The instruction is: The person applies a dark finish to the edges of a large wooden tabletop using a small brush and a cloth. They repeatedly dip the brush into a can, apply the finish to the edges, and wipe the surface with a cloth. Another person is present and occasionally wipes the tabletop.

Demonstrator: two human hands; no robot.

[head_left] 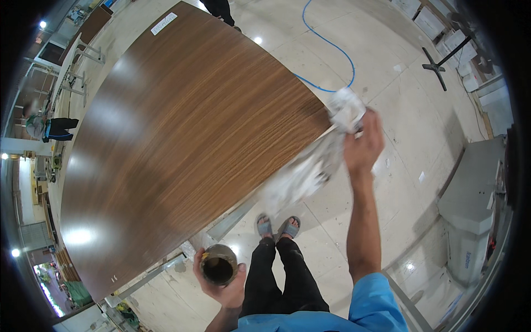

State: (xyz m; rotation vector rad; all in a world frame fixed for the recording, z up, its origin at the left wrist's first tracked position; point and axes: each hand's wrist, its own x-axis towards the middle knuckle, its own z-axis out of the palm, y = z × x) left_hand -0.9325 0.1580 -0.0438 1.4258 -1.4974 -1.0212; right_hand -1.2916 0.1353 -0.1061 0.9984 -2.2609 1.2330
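Observation:
A large dark wood-grain panel (193,122) with a glossy face fills the middle of the view. At its right corner my right hand (364,141) grips a white cloth (304,171), bunched at the fingers with a long blurred tail hanging along the panel's near edge. My left hand (227,288) is wrapped round a small open can (219,266) below that same edge. Dark contents show inside the can; what they are I cannot tell. A white label (164,24) is stuck near the panel's far end.
A blue hose (348,58) curls over the tiled floor beyond the panel. At the right stand a grey cabinet-like machine (470,193) and a black stand (434,69). One person (47,127) is at the far left; another's dark-clothed legs (220,10) show at the top.

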